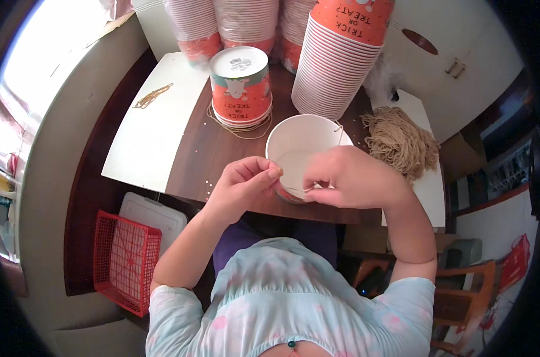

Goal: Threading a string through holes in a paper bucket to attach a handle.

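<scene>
In front of me a paper bucket stands with its white inside facing up. A piece of tan string passes through its rim at the far right. My left hand is closed in a pinch at the bucket's near left rim; what its thumb and finger hold is too small to make out. Over the near right part of the opening, my right hand pinches a thin piece of string that shows between the hands. My right hand hides part of the rim on that side.
Behind stand an upturned orange bucket with string loops around it, a tall bucket stack and plastic-wrapped stacks. A tan string bundle lies right, loose strings left. A red basket sits below the table.
</scene>
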Demonstrator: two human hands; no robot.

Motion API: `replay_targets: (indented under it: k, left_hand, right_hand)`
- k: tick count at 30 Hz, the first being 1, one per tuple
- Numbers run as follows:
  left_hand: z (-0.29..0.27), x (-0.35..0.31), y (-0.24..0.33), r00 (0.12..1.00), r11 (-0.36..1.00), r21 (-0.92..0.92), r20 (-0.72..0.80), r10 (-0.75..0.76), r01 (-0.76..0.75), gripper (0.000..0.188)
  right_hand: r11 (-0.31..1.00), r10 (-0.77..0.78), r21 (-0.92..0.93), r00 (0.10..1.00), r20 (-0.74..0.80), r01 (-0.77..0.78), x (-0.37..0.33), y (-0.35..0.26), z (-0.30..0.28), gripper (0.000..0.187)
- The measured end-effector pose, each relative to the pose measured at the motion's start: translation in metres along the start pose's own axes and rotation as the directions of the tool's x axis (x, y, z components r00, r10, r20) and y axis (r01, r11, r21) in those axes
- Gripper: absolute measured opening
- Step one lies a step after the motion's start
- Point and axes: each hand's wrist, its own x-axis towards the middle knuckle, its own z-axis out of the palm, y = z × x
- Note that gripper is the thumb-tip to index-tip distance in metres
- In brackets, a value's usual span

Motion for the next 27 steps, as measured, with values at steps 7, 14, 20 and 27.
replay_targets:
  k: [7, 14, 20, 27]
  left_hand:
    - [0.007, -0.01, -0.003, 0.993, 0.992, 0.12, 0.119, 0.02, -0.035, 0.017]
    - [-0.008, -0.023, -0.007, 0.991, 0.996, 0.008, 0.094, 0.091, -0.092, 0.014]
    - [0.0, -0.022, -0.005, 0.988, 0.992, 0.078, 0.131, 0.086, -0.097, 0.011]
    - [0.012, -0.041, -0.008, 0.95, 0.787, 0.569, -0.032, 0.311, -0.238, 0.012]
  right_hand:
    - [0.956, -0.154, 0.212, 0.961, -0.228, 0.203, 0.038, 0.001, 0.011, 0.015]
    - [0.977, -0.171, -0.208, 0.723, -0.669, 0.038, 0.003, -0.016, 0.038, 0.028]
    - [0.986, -0.09, 0.055, 0.79, -0.607, 0.154, 0.002, -0.01, 0.072, 0.015]
    - [0.986, -0.061, -0.154, 0.712, -0.699, -0.067, -0.011, -0.043, 0.084, 0.02]
